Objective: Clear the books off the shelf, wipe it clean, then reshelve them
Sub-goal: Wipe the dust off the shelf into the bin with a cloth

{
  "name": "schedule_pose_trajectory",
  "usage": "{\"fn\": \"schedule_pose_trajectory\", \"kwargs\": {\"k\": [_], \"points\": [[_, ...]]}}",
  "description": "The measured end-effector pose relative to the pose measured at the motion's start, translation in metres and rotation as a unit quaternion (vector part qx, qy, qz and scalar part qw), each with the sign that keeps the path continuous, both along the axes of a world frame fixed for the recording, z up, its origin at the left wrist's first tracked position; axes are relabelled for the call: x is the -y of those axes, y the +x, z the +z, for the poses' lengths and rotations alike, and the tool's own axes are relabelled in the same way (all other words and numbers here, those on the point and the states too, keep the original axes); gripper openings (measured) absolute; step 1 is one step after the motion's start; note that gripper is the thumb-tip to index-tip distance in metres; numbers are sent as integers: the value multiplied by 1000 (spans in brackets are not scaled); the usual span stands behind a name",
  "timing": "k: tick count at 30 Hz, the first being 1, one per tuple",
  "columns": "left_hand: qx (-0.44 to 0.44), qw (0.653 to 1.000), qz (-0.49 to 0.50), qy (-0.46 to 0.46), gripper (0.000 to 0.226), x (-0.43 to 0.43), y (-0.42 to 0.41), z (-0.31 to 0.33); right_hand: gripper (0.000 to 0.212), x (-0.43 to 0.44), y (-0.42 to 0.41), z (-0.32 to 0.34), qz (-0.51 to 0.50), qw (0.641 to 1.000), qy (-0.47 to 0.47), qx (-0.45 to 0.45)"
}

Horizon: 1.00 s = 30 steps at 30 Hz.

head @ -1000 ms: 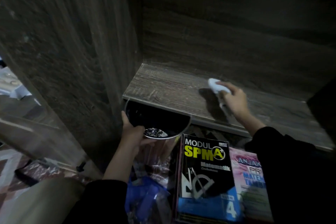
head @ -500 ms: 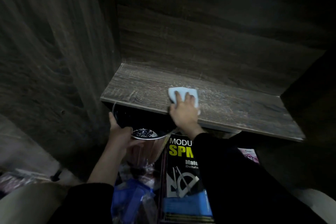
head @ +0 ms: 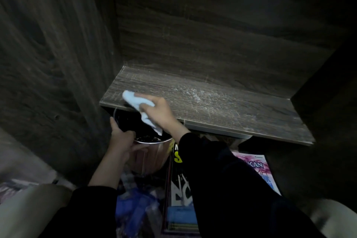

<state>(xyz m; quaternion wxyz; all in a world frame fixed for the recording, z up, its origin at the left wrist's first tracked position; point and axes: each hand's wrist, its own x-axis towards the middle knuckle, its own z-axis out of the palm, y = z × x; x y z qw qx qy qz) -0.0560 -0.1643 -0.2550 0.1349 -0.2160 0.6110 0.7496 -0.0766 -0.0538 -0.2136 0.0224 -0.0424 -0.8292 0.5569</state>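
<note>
The dark wooden shelf holds no books and shows pale dusty streaks in its middle. My right hand holds a white cloth at the shelf's front left edge, with part of the cloth hanging over the edge. Just below that edge, my left hand grips the rim of a metal bin lined with a dark bag. Two books lie below the shelf: a black book with yellow lettering and a pink one, both partly hidden by my right sleeve.
The cabinet's side wall rises at the left and a dark side panel closes the right. A blue plastic bag lies under the bin. Pale rounded shapes show at the bottom corners.
My right hand has swept the cloth leftward along the shelf to its front left edge, above the bin. My left hand keeps the bin under that edge.
</note>
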Motion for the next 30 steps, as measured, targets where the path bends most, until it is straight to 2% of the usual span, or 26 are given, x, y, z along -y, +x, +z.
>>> {"fn": "schedule_pose_trajectory", "kwargs": {"k": [1,3,5,7,9,11,13,16,20,23,26,30], "points": [[-1,1000,2,4,89,-2,0,0,40,-8,2,3,-46,995,-91,13],[-5,1000,6,9,89,-4,-2,-2,43,-32,9,8,-139,967,-209,37],[-14,1000,8,6,85,-4,-7,-9,41,-69,19,10,-223,942,-247,30],[-16,1000,7,-5,84,-2,-12,-17,38,-116,34,10,-297,933,-201,-13],[-12,1000,6,-10,83,0,-17,-23,36,-171,53,6,-358,927,-101,-52],[-13,1000,1,-14,81,1,-19,-24,33,-225,77,4,-404,913,12,-53],[-16,1000,-1,-13,81,2,-20,-24,33,-275,102,4,-442,890,114,-13],[-31,999,-10,6,81,3,-21,-27,39,-331,135,2,-457,850,245,94],[-40,999,-5,-7,74,3,-21,-26,52,-347,147,-18,-366,841,355,183],[-41,999,-8,-6,64,0,-17,-19,57,-326,132,-29,-351,834,393,163],[-23,1000,-3,-8,81,0,-16,-17,55,-295,108,-29,-324,846,398,147],[-7,1000,-2,-11,83,-1,-15,-16,56,-240,76,-32,-292,857,410,113]]}}
